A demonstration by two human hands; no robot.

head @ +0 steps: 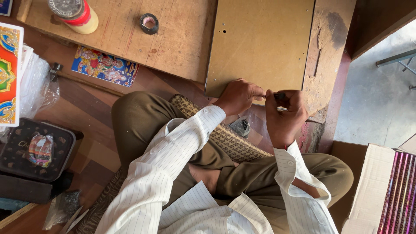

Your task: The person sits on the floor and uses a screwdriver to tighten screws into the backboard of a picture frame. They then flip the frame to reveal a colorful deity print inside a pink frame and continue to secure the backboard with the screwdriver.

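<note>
Your left hand [237,96] pinches something tiny, too small to tell, at the near edge of the tan board [260,43]. Your right hand [285,113], just beside it, grips a dark slim tool [279,95]. Careful: the tip could slip and gouge the board or your fingers. Tape roll [149,23] lies beyond.

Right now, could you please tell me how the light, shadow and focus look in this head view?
Head view: bright daylight washes out the grey floor at right; the tan flat board is evenly lit; shade falls under the left hand and right hand; focus is sharp throughout, with slight wide-angle bending at the edges.
</note>
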